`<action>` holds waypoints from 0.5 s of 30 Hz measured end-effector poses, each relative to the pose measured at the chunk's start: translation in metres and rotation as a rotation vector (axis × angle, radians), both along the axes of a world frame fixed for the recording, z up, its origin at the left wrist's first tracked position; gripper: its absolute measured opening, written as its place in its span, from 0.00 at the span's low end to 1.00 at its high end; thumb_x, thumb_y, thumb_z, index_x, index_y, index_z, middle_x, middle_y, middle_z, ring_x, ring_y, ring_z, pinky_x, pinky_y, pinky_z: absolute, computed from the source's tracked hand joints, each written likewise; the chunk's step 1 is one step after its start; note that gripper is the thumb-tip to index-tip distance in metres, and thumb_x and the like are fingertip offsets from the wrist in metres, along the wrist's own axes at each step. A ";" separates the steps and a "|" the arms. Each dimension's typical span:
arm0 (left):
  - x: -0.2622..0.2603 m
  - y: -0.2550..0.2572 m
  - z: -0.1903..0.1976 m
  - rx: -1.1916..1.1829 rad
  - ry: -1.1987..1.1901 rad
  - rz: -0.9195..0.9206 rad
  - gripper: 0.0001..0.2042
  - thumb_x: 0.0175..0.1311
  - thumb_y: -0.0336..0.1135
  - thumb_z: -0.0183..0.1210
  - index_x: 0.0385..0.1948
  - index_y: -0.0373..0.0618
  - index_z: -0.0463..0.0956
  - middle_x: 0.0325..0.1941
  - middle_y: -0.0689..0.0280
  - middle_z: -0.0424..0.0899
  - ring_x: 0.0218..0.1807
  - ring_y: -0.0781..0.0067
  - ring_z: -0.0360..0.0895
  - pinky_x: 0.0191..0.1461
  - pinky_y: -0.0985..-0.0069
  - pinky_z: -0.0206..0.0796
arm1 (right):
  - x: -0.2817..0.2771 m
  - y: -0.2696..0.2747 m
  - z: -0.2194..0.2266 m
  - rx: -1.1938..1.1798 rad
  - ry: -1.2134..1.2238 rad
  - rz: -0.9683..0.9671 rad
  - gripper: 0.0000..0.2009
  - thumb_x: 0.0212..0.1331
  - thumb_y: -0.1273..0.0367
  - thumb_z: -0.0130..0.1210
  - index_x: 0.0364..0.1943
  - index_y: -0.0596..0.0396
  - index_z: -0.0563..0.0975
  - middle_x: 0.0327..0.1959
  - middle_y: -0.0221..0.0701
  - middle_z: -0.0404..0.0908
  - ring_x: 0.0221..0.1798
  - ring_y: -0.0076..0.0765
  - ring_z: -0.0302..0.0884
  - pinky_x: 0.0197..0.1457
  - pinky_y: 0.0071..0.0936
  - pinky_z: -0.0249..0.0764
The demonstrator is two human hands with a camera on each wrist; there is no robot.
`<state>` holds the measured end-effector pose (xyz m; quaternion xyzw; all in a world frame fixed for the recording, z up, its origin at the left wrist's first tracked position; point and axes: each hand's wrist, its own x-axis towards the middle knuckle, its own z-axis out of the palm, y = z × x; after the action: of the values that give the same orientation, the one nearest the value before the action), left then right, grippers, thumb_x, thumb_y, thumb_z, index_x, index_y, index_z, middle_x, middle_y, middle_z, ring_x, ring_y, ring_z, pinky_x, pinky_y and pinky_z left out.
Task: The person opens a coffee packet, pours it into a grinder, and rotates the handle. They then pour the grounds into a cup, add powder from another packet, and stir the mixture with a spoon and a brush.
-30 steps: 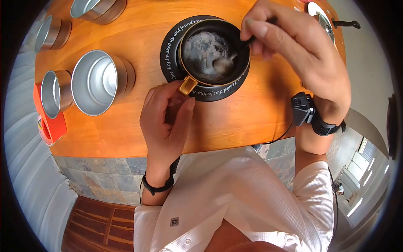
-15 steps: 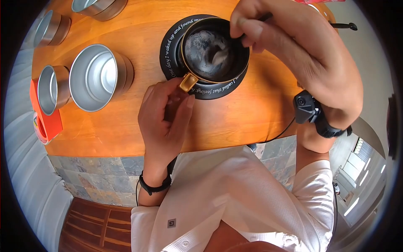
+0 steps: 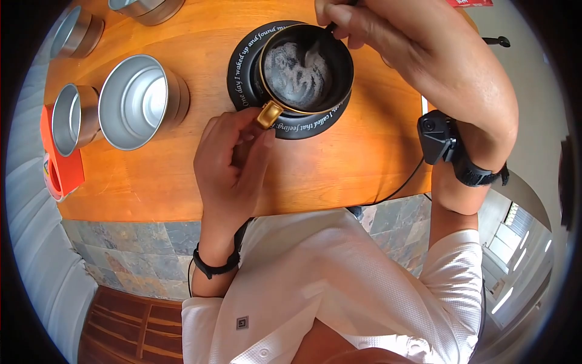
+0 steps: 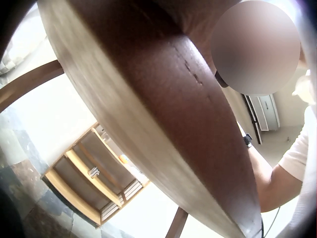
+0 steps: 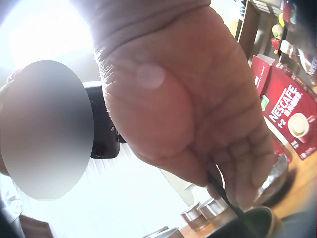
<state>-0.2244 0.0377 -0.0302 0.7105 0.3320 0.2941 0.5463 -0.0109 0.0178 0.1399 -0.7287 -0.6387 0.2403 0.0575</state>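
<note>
In the head view a black cup [image 3: 345, 76] with a gold rim stands on a black saucer [image 3: 241, 73] lettered in white. Pale, streaky foam floats on the dark liquid [image 3: 291, 76] inside. My left hand [image 3: 229, 161] pinches the cup's gold handle [image 3: 268, 114] between thumb and fingers. Above the cup's far right rim, my right hand [image 3: 388, 42] grips a dark-handled spoon [image 3: 313, 54], whose tip dips into the foam. The right wrist view shows the spoon's thin handle running from the fingers down into the cup [image 5: 271, 223]. Only the table's edge and underside show in the left wrist view.
Several metal canisters stand on the left of the wooden table [image 3: 327, 176], the largest [image 3: 133, 103] nearest the saucer. Beside them is a red-orange object [image 3: 63, 167] at the table's left edge. A red Nescafe box [image 5: 290, 106] stands beyond my right hand. A cable [image 3: 403, 189] crosses the near edge.
My right hand has moved left and away from me, sweeping the spoon from the cup's right side to its far side. The foam's streaks have changed shape. My left hand keeps its hold.
</note>
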 end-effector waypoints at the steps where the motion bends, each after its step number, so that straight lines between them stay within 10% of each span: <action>1: 0.001 -0.001 0.001 0.003 -0.003 0.000 0.10 0.61 0.23 0.63 0.44 0.37 0.79 0.34 0.62 0.80 0.37 0.68 0.75 0.42 0.75 0.68 | 0.003 -0.006 -0.003 0.064 0.004 0.027 0.07 0.72 0.68 0.49 0.39 0.58 0.72 0.27 0.42 0.76 0.30 0.50 0.76 0.34 0.39 0.71; 15: 0.001 -0.001 -0.016 0.033 -0.080 0.018 0.09 0.67 0.26 0.62 0.47 0.39 0.79 0.34 0.64 0.80 0.33 0.73 0.73 0.37 0.78 0.65 | 0.014 -0.030 -0.044 0.392 0.085 0.114 0.10 0.69 0.69 0.53 0.39 0.66 0.77 0.33 0.46 0.81 0.37 0.52 0.80 0.42 0.40 0.77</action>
<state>-0.2236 0.0367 -0.0457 0.7040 0.3114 0.3327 0.5447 0.0031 -0.0125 0.0956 -0.6555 -0.7105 0.1448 0.2111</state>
